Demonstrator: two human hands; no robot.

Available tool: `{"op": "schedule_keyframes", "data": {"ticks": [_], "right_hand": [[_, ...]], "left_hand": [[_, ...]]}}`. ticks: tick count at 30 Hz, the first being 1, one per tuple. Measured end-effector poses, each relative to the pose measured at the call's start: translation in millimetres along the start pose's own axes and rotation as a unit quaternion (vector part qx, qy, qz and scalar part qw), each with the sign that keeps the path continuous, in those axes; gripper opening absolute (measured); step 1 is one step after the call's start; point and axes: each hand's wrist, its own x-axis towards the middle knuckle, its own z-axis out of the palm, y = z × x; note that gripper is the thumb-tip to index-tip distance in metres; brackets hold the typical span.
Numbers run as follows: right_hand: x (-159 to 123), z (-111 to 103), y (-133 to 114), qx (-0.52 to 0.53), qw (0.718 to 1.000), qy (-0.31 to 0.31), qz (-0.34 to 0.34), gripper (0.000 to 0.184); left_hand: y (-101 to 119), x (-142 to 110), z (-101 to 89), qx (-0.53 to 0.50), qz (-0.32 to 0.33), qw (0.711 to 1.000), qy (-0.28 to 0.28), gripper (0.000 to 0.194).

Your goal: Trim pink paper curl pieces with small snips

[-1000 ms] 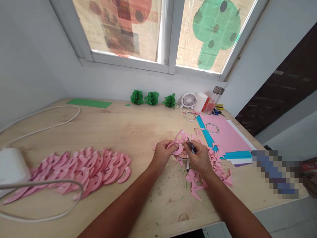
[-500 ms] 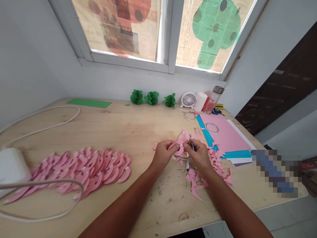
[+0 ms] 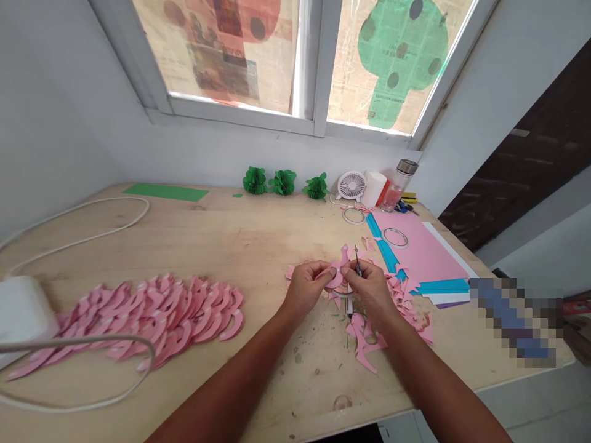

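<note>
A curved pink paper strip is pinched by my left hand, thumb against fingers. My right hand is closed too, its thumb and fingertip at the strip's right side, near a small white patch. Thin dark blades, apparently scissors, point up out of the right hand; the handles are hidden. Below the hands lie a ring-shaped roll, partly covered, and a slim white-and-dark tool. Pink paper scraps surround them. To the left, many similar curved pink strips overlap in a long pile.
Coloured paper sheets lie at right with a tape roll on top. Along the wall stand green paper ornaments, a small fan and a bottle. A white cable loops over the table's left side.
The pink strip has turned slightly between my fingers, its upper end now more upright. The blade tips, spread before, now look together. Both hands stay almost in place.
</note>
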Motion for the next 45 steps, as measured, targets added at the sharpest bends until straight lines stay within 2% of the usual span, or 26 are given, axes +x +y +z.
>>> {"op": "schedule_keyframes", "data": {"ticks": [12, 18, 25, 31, 36, 40, 45], "right_hand": [[3.5, -0.8, 7.3, -0.037, 0.999, 0.004, -0.009, 0.016], [5.2, -0.5, 9.4, -0.067, 0.997, 0.018, -0.021, 0.015], [2.5, 0.6, 6.4, -0.01, 0.999, 0.03, -0.014, 0.02], [3.6, -1.1, 4.4, 0.018, 0.997, 0.073, -0.017, 0.024], [3.7, -1.5, 4.3, 0.031, 0.998, 0.047, -0.01, 0.025], [3.5, -1.5, 6.6, 0.026, 0.998, 0.051, -0.014, 0.022], [4.9, -3.6, 7.6, 0.002, 0.997, 0.073, -0.027, 0.019]], "left_hand": [[-9.4, 1.7, -3.0, 0.04, 0.025, 0.999, -0.019, 0.021], [-6.7, 0.8, -1.8, 0.05, 0.027, 0.998, -0.005, 0.023], [-3.7, 1.3, 0.6, 0.0, -0.015, 1.0, 0.002, 0.023], [-3.6, 2.1, 0.6, -0.011, -0.027, 0.999, 0.013, 0.021], [-1.4, -0.2, 1.9, -0.022, -0.033, 0.999, 0.006, 0.021], [2.0, -1.7, 1.8, -0.056, -0.043, 0.997, -0.02, 0.021], [4.2, -1.1, 0.5, -0.15, -0.067, 0.986, -0.04, 0.039]]}}
